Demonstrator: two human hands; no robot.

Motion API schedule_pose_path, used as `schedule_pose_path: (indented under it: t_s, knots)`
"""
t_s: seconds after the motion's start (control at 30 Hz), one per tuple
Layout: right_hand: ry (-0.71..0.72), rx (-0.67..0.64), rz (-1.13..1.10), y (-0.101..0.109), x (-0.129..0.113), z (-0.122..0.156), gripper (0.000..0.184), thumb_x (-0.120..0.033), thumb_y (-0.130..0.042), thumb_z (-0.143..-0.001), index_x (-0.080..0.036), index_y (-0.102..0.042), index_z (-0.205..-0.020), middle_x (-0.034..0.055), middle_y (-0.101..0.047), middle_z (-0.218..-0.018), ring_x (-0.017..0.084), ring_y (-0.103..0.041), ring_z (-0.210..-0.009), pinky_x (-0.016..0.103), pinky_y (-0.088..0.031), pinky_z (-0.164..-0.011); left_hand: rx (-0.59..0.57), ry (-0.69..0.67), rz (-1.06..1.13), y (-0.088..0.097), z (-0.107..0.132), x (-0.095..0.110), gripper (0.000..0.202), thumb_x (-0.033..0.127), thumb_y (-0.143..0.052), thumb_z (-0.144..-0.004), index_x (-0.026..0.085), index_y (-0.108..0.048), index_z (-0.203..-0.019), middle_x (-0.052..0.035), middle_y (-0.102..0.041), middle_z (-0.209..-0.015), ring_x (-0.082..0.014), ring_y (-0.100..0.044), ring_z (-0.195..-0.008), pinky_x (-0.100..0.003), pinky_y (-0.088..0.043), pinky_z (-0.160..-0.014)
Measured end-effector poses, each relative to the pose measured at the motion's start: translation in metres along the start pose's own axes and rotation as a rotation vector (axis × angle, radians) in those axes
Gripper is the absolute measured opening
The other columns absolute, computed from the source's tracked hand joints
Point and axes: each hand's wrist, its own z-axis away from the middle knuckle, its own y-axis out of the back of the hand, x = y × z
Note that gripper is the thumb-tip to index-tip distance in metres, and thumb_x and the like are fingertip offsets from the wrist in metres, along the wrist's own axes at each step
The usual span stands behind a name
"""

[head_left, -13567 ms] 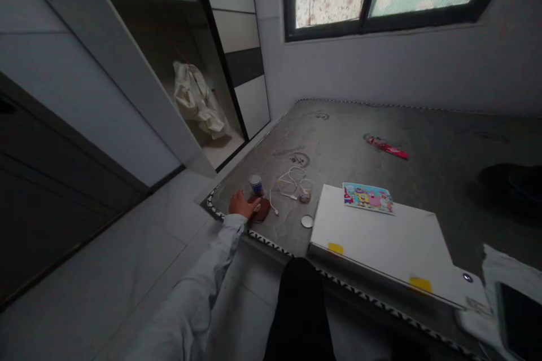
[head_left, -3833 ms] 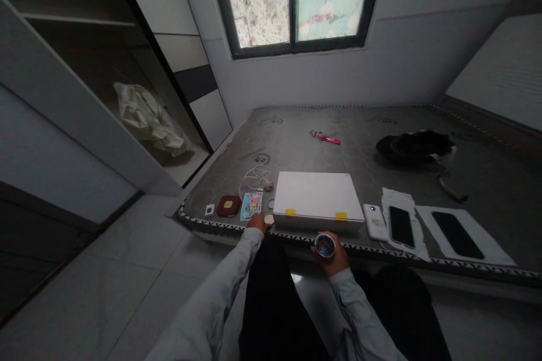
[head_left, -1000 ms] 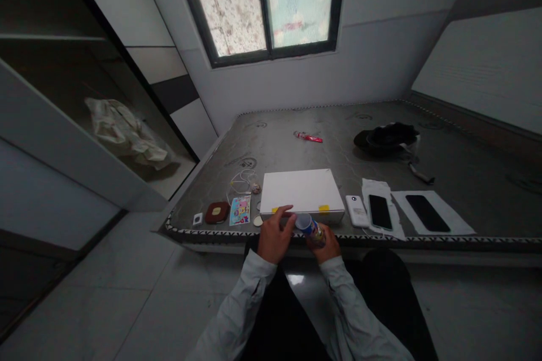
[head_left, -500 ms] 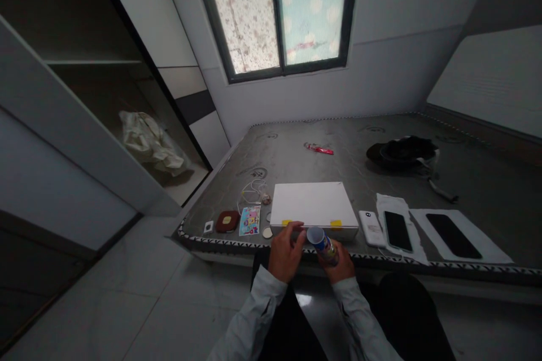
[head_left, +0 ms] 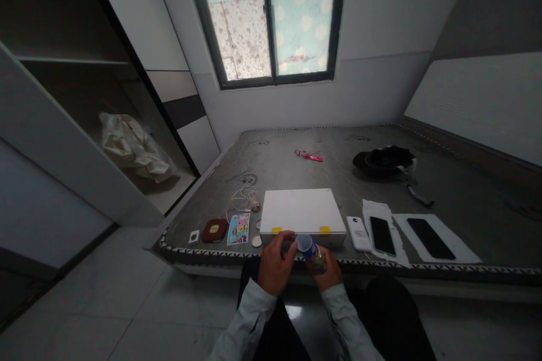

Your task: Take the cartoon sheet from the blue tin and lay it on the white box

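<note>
My right hand (head_left: 327, 272) grips a small blue can (head_left: 310, 249), tilted with its open top toward the left. My left hand (head_left: 274, 264) is beside the can's top, fingers curled near the rim; whether they hold anything is hidden. Both hands hover at the near edge of the grey mattress (head_left: 322, 172), just in front of a flat white box (head_left: 300, 215) with yellow tape tabs.
Left of the box lie a small round lid (head_left: 256, 241), a cartoon card (head_left: 238, 229), a brown pouch (head_left: 214, 230), a small white square item (head_left: 193, 236) and a white cable (head_left: 242, 197). Right of it are a white phone (head_left: 358, 233), two dark phones (head_left: 381, 235) on white sheets, a black garment (head_left: 383, 159) and a red wrapper (head_left: 309, 155). An open wardrobe stands left.
The can went from the mattress corner into my right hand. Over the last second both hands stay together at the can; the view shifted slightly.
</note>
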Motion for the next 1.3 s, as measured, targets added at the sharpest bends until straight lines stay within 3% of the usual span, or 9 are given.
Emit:
schedule_pose_path:
  t_s: [0.33,0.6,0.77,0.87,1.0,1.3]
  knots:
    - [0.002,0.012,0.01,0.004,-0.009,-0.002,0.045,-0.048,-0.066,-0.073,-0.021,-0.064,-0.109,0.0133,-0.073,-0.1,0.03,-0.069,-0.094,0.041,-0.055,-0.083,-0.035,-0.074,0.03,0.004,0.002,0.002,0.03,0.046,-0.058,-0.093,0.023,-0.065,-0.111,-0.0055,-0.067,-0.114,-0.0102,-0.061,-0.062,-0.024,-0.052,-0.058]
    - [0.029,0.034,-0.007,0.009,-0.017,-0.003,0.048,-0.055,-0.067,-0.074,-0.024,-0.064,-0.109,0.0127,-0.073,-0.099,0.031,-0.069,-0.091,0.042,-0.057,-0.079,-0.097,-0.15,-0.037,0.001,0.005,-0.004,0.027,0.046,-0.071,-0.084,0.023,-0.072,-0.099,-0.0083,-0.06,-0.134,-0.0066,-0.059,-0.058,-0.024,-0.055,-0.06]
    - [0.032,0.006,-0.073,0.008,-0.012,-0.002,0.057,-0.061,-0.068,-0.074,-0.02,-0.061,-0.113,0.0142,-0.071,-0.103,0.03,-0.07,-0.091,0.041,-0.058,-0.079,-0.111,-0.252,-0.134,-0.002,0.01,-0.007,0.02,0.041,-0.066,-0.09,0.023,-0.075,-0.089,-0.0066,-0.066,-0.126,-0.0089,-0.065,-0.066,-0.024,-0.056,-0.066]
    - [0.132,-0.024,-0.11,0.007,-0.007,-0.004,0.058,-0.057,-0.071,-0.074,-0.018,-0.06,-0.115,0.0145,-0.071,-0.107,0.03,-0.07,-0.095,0.042,-0.06,-0.081,-0.134,-0.346,-0.246,-0.003,0.016,-0.008,0.022,0.042,-0.062,-0.092,0.024,-0.075,-0.093,-0.007,-0.068,-0.125,-0.0108,-0.068,-0.071,-0.023,-0.056,-0.068]
    - [0.22,0.043,-0.121,0.006,-0.006,-0.007,0.049,-0.052,-0.066,-0.078,-0.018,-0.061,-0.112,0.0153,-0.069,-0.111,0.029,-0.068,-0.102,0.046,-0.059,-0.087,-0.143,-0.466,-0.386,-0.002,0.023,-0.004,0.019,0.037,-0.059,-0.094,0.028,-0.076,-0.1,-0.0071,-0.068,-0.127,-0.014,-0.072,-0.082,-0.023,-0.057,-0.071]
    - [0.193,-0.031,-0.126,0.011,-0.004,-0.007,0.054,-0.049,-0.074,-0.073,-0.02,-0.061,-0.117,0.013,-0.07,-0.113,0.029,-0.068,-0.104,0.045,-0.059,-0.088,-0.098,-0.467,-0.463,0.006,0.032,0.007,0.025,0.04,-0.056,-0.095,0.028,-0.078,-0.092,-0.0072,-0.07,-0.125,-0.0114,-0.07,-0.068,-0.022,-0.056,-0.063]
